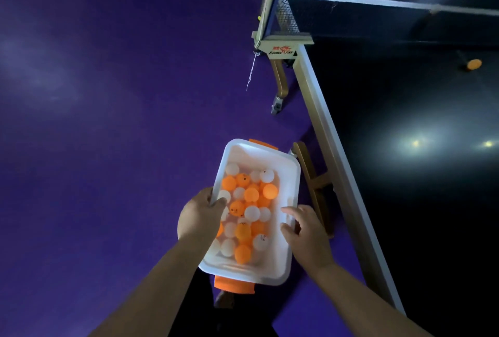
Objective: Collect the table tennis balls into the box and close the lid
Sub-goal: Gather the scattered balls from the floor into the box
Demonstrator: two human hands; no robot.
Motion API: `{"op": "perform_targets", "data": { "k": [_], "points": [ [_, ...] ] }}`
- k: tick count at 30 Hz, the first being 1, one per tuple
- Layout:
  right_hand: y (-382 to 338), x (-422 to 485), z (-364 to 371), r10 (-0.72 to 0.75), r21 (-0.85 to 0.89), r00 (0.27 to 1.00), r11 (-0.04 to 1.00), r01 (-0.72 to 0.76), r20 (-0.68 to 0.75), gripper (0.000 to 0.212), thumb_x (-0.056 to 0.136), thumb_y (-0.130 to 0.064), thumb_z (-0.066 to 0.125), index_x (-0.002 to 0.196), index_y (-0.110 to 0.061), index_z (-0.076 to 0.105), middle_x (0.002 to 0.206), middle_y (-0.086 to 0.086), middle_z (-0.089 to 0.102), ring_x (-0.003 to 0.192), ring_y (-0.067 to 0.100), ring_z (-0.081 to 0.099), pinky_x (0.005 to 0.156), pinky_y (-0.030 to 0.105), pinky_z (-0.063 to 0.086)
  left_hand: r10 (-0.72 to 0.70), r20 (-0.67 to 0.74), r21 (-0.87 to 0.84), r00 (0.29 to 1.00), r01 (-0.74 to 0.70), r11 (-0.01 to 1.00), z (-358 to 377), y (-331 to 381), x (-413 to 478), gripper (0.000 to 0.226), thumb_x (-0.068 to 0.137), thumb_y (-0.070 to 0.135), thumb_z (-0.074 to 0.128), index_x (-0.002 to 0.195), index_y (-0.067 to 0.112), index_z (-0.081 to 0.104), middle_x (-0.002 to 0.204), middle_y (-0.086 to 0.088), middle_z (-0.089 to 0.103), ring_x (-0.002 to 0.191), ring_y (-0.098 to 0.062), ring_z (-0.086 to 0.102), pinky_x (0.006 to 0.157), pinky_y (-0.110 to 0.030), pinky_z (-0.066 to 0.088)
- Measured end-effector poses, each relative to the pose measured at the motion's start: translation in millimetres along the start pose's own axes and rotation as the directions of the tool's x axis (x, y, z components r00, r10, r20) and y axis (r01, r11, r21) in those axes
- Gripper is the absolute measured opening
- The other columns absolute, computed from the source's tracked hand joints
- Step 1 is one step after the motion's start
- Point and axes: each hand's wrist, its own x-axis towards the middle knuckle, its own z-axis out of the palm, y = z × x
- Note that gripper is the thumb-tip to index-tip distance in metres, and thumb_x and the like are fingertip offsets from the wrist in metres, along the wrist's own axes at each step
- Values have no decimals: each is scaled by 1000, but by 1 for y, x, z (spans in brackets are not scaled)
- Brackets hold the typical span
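Left hand (201,218) and right hand (306,234) clamp opposite long rims of the box (296,174), held level beside the table (405,174).
Fingers hook over each rim, likely to balance the load. The box is smooth, glossy white plastic with rounded corners and orange latches (234,285) at both ends. Orange and white balls (251,193) heap inside; no lid is in view. One stray ball (474,64) lies on the dark tabletop.

We stretch both bare forearms forward, converging. Our left hand (201,218) grips the rim of the box (259,153) on its own side, thumb hooked over the edge. Our right hand (306,234), opposite the left, holds the other rim, thumb and forefinger laid inside, other fingers hidden.
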Motion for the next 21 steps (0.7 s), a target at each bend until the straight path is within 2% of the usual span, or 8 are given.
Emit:
{"op": "perform_targets", "data": {
  "k": [2,5,8,9,12,15,18,21],
  "points": [
    [-2,31,4,43,-10,999,999,-43,19,35,85,-19,60,119,-26,57,112,-8,46,90,2,46,79,23,43,6,21,3,1000,-6,1000,3,9,34,15,89,27,54,87,13,60,76,-9,63,64,-21,52,55,-30,38],
    [5,79,19,75,-29,997,997,-76,-19,43,84,-15,61,125,-27,54,108,-6,47,82,-2,45,68,9,35,8,34,30,999,-9,1000,18,14,87,16,88,27,53,81,14,56,71,-8,60,59,-18,49,53,-30,36],
    [26,123,45,83,-15,995,996,-84,-53,55,82,-10,64,132,-25,48,103,-5,50,78,1,46,66,8,35,-7,36,29,999,6,1000,43,9,139,17,88,27,53,73,18,51,62,0,52,56,-13,47,49,-28,32],
    [36,138,55,91,-8,994,996,-91,-65,59,81,-9,65,135,-26,46,107,-6,51,81,0,45,68,8,35,-10,35,27,999,9,1000,54,4,157,18,88,28,53,72,20,50,62,1,53,56,-12,47,49,-27,31],
    [72,184,90,150,16,984,989,-149,-99,66,82,-8,65,140,-27,38,122,-7,50,105,2,46,79,5,32,-12,38,16,999,11,1000,100,-17,209,16,89,28,53,74,24,52,65,3,56,60,-11,52,50,-27,34],
    [126,230,134,205,27,966,979,-204,-158,63,83,-4,63,139,-21,40,130,-3,49,120,12,46,84,-1,27,-23,19,-1,1000,23,1000,164,-49,261,13,90,30,54,86,19,58,73,-2,61,67,-22,56,53,-29,37],
    [197,272,182,290,97,937,956,-276,-194,63,82,-4,59,139,-24,40,137,0,50,125,17,48,100,24,39,-29,20,-44,999,30,999,235,-85,306,11,90,31,55,88,21,59,74,2,60,64,-12,53,51,-25,35],
    [261,310,221,320,134,923,945,-297,-215,61,81,-8,57,137,-26,42,136,-2,52,123,13,49,101,39,44,-40,35,-70,999,43,997,298,-120,348,8,90,34,53,91,28,57,77,8,57,62,-5,48,50,-21,29]
  ]
}}
